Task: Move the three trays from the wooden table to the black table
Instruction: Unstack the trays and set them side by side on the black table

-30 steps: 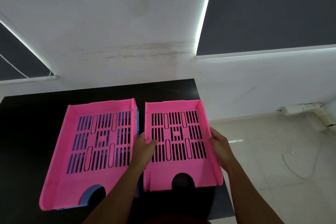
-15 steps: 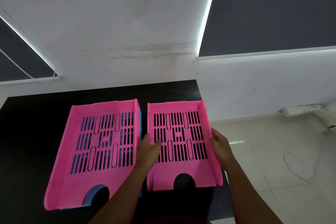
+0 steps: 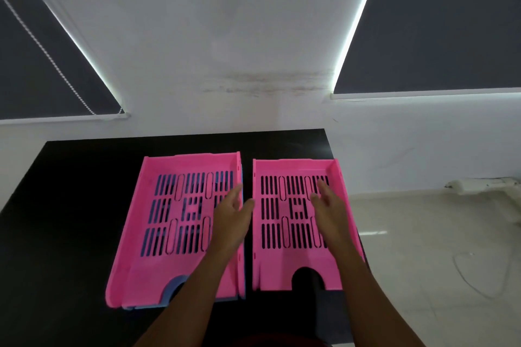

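Observation:
Two pink slotted trays lie side by side on the black table [image 3: 70, 205]. The left pink tray [image 3: 158, 234] rests on top of a blue tray [image 3: 169, 290], which shows only at the front notch and through the slots. The right pink tray [image 3: 282, 262] lies flat near the table's right edge. My left hand [image 3: 231, 220] hovers open above the gap between the two pink trays, holding nothing. My right hand [image 3: 328, 208] is open above the right tray's slotted floor, fingers spread, gripping nothing.
A white wall with two dark roller blinds stands behind the table. To the right of the table lies a pale tiled floor [image 3: 437, 248] with a thin white cable [image 3: 479, 276] and a white fitting at the wall base [image 3: 479, 186].
Both hands have let go of the right pink tray's sides and lifted above the trays, open. The right tray now rests on the black table.

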Motion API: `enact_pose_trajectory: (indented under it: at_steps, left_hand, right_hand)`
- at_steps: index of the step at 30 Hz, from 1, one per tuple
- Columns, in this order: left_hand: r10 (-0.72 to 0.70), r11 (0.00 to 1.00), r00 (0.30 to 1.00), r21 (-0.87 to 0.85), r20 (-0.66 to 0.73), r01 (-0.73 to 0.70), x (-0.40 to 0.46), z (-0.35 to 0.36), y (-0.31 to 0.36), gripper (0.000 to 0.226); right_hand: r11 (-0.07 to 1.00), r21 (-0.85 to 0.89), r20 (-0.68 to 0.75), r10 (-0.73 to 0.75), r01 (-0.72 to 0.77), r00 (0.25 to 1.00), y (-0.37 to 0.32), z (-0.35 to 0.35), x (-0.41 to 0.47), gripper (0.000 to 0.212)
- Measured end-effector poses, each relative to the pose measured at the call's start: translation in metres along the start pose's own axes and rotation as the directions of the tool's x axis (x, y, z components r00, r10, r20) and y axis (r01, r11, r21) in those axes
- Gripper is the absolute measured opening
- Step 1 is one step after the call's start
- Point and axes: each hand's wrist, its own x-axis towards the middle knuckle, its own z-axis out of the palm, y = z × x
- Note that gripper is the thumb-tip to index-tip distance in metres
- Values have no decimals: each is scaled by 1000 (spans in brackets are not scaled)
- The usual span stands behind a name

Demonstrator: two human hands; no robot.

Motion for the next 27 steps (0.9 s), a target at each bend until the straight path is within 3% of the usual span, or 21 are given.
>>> enact_pose_trajectory:
  at_steps: [6,11,14,21,27]
  left_hand:
    - [12,998,996,-55,-83,-17,11,-71,-13,53]
    - [15,997,993,-69,-120,-24,17,-135,-30,55]
    - [11,1000,997,5,-74,-11,18,-173,-47,58]
    - [9,1000,992,23,-123,-6,31,-225,-82,64]
    - [-125,991,992,-40,29,126,37,-233,-101,60]
  right_hand:
    - [998,-31,137,-58,62,989,-13,65,-27,53]
    - [999,-21,212,-20,25,977,-15,111,-40,52]
    - [999,-43,213,-2,11,977,-14,130,-45,51]
    - [998,-54,155,47,-39,987,-8,154,-56,47]
    - [995,-92,136,55,-42,989,-12,161,-67,44]
